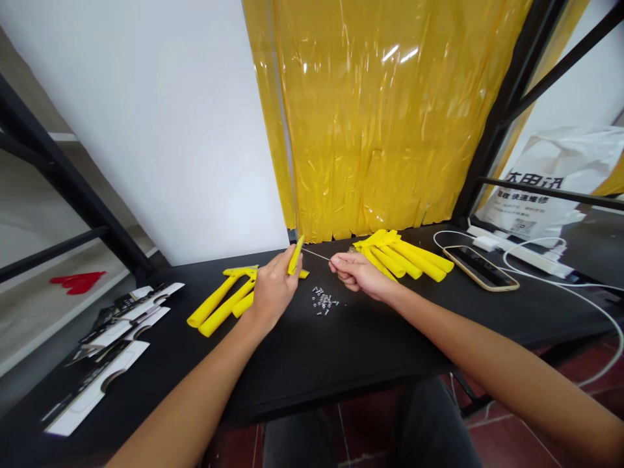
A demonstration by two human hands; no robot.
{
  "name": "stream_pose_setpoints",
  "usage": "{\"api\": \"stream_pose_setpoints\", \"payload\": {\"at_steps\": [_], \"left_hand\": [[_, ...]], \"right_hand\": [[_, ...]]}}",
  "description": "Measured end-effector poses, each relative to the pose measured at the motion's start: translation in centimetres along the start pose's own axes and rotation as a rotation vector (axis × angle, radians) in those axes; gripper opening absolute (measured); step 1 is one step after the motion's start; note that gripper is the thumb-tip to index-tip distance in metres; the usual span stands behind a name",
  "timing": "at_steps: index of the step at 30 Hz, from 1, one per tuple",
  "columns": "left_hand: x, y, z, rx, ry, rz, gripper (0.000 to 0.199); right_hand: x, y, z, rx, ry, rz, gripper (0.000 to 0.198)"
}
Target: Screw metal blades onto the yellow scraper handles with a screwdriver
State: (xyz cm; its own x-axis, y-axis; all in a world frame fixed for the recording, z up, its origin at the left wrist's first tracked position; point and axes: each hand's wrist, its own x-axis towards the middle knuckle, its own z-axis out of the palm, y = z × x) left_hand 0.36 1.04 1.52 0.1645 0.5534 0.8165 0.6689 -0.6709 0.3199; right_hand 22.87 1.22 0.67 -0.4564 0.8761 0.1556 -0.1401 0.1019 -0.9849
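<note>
My left hand [275, 286] is closed around a yellow plastic piece [296, 255], which stands up tilted above the fingers. A thin, straight metal rod [316, 252] runs from that piece to my right hand [358, 272], whose fingers pinch its near end. Whether the rod touches the yellow piece, I cannot tell. Below and between my hands lies a small pile of screws and nuts [323, 301]. Yellow plastic handles [214, 302] rest beside my left hand, partly hidden by it. Several more yellow handles [409, 257] lie bunched behind my right hand.
Printed white and black card pieces [104, 383] lie at the left of the black table [312, 364]. At the right are a phone [481, 268], a power strip [531, 253] with white cables, and a white plastic bag [546, 175]. A yellow plastic curtain [385, 130] hangs behind.
</note>
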Motion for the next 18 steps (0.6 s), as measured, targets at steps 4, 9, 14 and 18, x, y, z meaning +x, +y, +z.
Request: {"api": "stream_pose_setpoints", "payload": {"at_steps": [4, 9, 14, 18], "left_hand": [[-0.2, 0.1, 0.0, 0.05, -0.017, 0.026, 0.036], [0.2, 0.1, -0.1, 0.087, -0.085, -0.018, 0.034], [1.6, -0.7, -0.8, 0.052, -0.15, -0.224, 0.019], [2.4, -0.9, -1.3, -0.309, -0.313, -0.631, 0.029]], "right_hand": [[-0.1, -0.3, -0.5, 0.207, -0.114, 0.101, 0.03], [0.2, -0.1, -1.0, 0.15, -0.138, 0.18, 0.029], [0.3, -0.2, -1.8, -0.058, -0.017, 0.072, 0.03], [0.6, -0.5, -2.9, -0.069, 0.126, -0.134, 0.028]]}}
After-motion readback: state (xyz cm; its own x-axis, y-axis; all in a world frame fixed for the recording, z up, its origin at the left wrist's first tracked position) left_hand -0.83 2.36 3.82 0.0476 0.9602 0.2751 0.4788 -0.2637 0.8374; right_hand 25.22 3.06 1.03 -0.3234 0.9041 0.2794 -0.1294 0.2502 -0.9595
